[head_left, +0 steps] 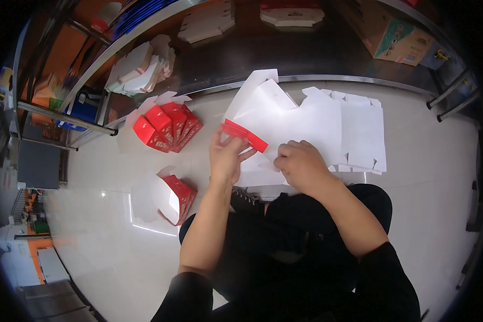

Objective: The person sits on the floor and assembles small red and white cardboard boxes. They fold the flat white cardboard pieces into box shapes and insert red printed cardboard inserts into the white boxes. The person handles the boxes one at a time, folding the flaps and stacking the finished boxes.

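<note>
Glossy pale floor [112, 177] under everything, a dark low shelf [209, 70] across the top of the frame.

Head view, only one to log. Left hand [228, 153], centre of frame: red card strip [245, 135] pinched between thumb and fingers, over the white blanks [324, 126]; it seems part of the topmost sheet, though I can't confirm the join. Right hand [300, 163], just right of it: fingers curled low over the white card; can't tell whether they grasp anything.

Risks, my judgement: pinching too hard on one spot could crease the strip off its line. Loose sheets could slide on smooth tile if I pull sideways. A careless left elbow might knock the lone red box [181, 197], lower left of centre, which sits near my forearm.

Surroundings: nested red boxes [169, 126] on the floor, upper left; pale flat card [139, 70] stacked on the shelf above them; brown carton [400, 43], upper right; metal shelf legs at both sides.
</note>
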